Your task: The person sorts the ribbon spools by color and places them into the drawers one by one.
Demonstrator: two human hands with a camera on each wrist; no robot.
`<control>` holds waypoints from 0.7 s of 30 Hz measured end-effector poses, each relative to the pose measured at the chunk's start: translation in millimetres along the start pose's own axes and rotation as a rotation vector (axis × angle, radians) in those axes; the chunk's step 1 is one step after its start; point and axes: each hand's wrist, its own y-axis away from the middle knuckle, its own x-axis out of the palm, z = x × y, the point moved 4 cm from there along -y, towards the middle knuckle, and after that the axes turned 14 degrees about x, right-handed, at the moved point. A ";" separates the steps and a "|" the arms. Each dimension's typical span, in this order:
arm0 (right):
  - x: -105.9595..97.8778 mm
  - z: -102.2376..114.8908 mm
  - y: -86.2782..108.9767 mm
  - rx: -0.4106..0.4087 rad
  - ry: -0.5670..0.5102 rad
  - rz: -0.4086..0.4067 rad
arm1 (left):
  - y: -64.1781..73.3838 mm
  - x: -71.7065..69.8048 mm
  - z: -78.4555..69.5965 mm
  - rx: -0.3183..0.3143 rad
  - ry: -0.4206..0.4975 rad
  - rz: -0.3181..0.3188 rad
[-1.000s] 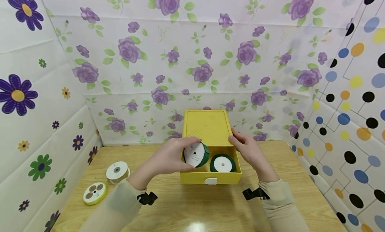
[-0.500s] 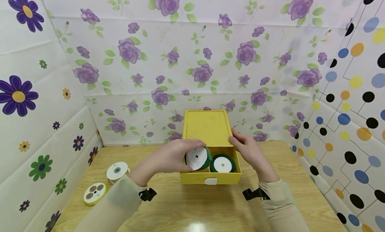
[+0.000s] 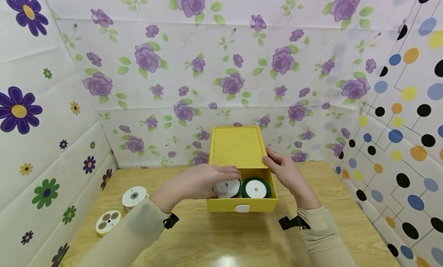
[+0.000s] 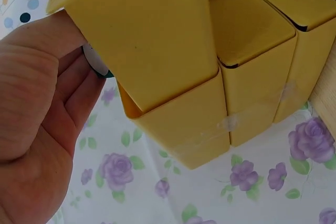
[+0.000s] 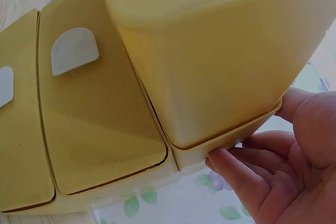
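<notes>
A yellow drawer cabinet (image 3: 237, 146) stands against the back wall, its top drawer (image 3: 257, 207) pulled out by its white tab. Inside, on the left, a green ribbon spool (image 3: 229, 189) with a white printed face is held by my left hand (image 3: 202, 181), whose fingers reach over its top; the thumb is mostly hidden. A second green ribbon spool (image 3: 256, 189) lies beside it on the right. My right hand (image 3: 285, 172) grips the cabinet's right edge, and the right wrist view shows its thumb and fingers (image 5: 244, 177) on either side of that corner.
Left on the wooden table (image 3: 194, 240) lie a white spool (image 3: 134, 196) and a yellow-edged spool (image 3: 109, 222). Two lower drawers, one with a white tab (image 5: 75, 51), sit beneath the open one. Floral cloth (image 3: 194, 78) covers the back wall.
My left hand has lowered the green spool into the drawer's left side, so it lies flatter beside the other. The right hand stays at the cabinet edge.
</notes>
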 end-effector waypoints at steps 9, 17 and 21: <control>0.1 0.7 1.6 0.005 0.000 0.013 | -7.4 0.2 -3.8 0.010 -0.044 0.163; -0.2 -1.2 0.7 -0.003 -0.003 0.008 | -15.8 5.5 -1.9 -0.037 -0.060 0.296; -0.3 -0.6 1.1 -0.006 -0.005 0.008 | -18.5 6.9 0.1 -0.054 -0.057 0.335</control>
